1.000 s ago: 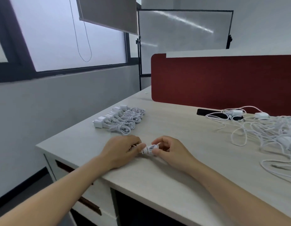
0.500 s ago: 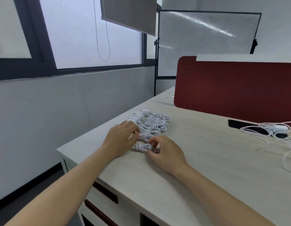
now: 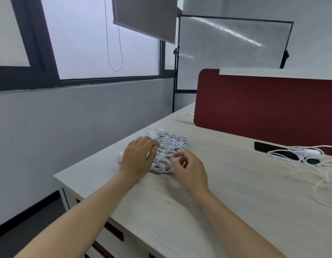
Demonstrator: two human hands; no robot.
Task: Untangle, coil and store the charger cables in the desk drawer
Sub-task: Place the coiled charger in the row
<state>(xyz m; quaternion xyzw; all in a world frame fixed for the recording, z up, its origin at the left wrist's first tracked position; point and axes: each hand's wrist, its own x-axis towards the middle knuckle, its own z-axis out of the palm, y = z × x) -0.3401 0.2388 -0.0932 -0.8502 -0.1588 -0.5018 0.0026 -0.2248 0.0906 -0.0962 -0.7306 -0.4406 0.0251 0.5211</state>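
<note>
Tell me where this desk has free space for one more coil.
Free: the wide desk stretch between the row of coiled cables and the tangled cables, and the near strip before the front edge. Crowded: the left corner, where the left hand and right hand are at the coils, and the right side under the tangle.

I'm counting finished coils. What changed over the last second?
Both hands carried the coiled cable left across the desk and laid it at the near end of the row of coils. The left hand now rests flat on the row; the right hand has its fingers curled at the coil, grip unclear. The tangled cables on the right stayed put.
</note>
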